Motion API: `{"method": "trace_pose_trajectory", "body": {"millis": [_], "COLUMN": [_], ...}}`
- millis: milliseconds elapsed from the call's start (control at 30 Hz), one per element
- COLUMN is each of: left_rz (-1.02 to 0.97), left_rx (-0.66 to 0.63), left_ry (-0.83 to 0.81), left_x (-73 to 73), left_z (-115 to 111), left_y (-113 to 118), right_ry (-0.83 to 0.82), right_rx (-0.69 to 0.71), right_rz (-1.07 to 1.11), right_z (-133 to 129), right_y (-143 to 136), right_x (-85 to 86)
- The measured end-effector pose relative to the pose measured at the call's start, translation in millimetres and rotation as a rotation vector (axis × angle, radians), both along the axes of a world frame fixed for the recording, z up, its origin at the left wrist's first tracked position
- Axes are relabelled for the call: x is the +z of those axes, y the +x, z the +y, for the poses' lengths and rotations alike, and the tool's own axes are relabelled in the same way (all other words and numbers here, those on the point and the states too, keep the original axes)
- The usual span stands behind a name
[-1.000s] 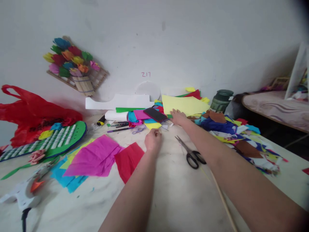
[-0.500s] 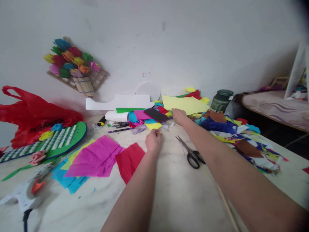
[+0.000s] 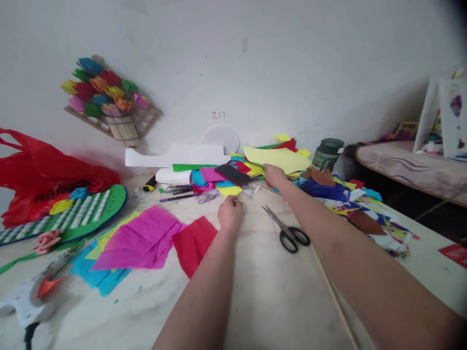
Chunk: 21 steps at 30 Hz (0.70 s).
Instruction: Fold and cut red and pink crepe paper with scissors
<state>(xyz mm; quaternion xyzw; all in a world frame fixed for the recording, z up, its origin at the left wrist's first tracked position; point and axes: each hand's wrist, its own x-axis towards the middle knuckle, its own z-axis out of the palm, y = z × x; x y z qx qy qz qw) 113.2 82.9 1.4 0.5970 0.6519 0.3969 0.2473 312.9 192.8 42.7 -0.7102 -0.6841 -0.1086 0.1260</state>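
My left hand (image 3: 230, 212) rests on the table with its fingers curled closed, just in front of a small yellow paper piece (image 3: 229, 190). Whatever it pinches, if anything, is hidden. My right hand (image 3: 275, 176) reaches further out, fingers closed at the lower edge of a pale yellow sheet (image 3: 279, 158) on the paper pile; its fingertips are too small to show what they grip. A black phone (image 3: 232, 174) lies on coloured papers between the hands. Black-handled scissors (image 3: 288, 231) and a thin stick (image 3: 333, 287) lie beside my right forearm.
Red crepe paper (image 3: 193, 245) and magenta crepe paper (image 3: 142, 238) lie left of my left forearm. A glue gun (image 3: 31, 299), a green woven piece (image 3: 113, 204) and a red bag (image 3: 54, 170) are further left. Scraps (image 3: 368, 221) and a green jar (image 3: 327, 154) stand right.
My right hand has shifted slightly right along the pale yellow sheet, whose upper edge now looks more curved. My left hand stays in place. The view has turned a little to the right.
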Motion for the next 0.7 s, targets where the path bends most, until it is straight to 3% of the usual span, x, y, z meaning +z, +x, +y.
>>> {"method": "trace_pose_trajectory", "body": {"millis": [133,267,467,700], "left_rz": [-0.005,-0.005,-0.008,-0.010], "left_rx": [0.007,0.006,0.003,-0.003], "left_ry": [0.005,0.004,0.004,0.002], "left_x": [0.8,0.3,1.4,2.5], "left_z": [0,0,0,-1], "left_y": [0,0,0,0], "right_ry": [0.024,0.002,-0.076,-0.064], "right_rx": [-0.082,-0.058,0.106,0.155], "right_rz": [0.092,0.089,-0.048,-0.140], "right_z": [6,8,0,-6], "right_y": [5,10,8,5], "right_x": [14.2,17.9,0.9,-17.8]}}
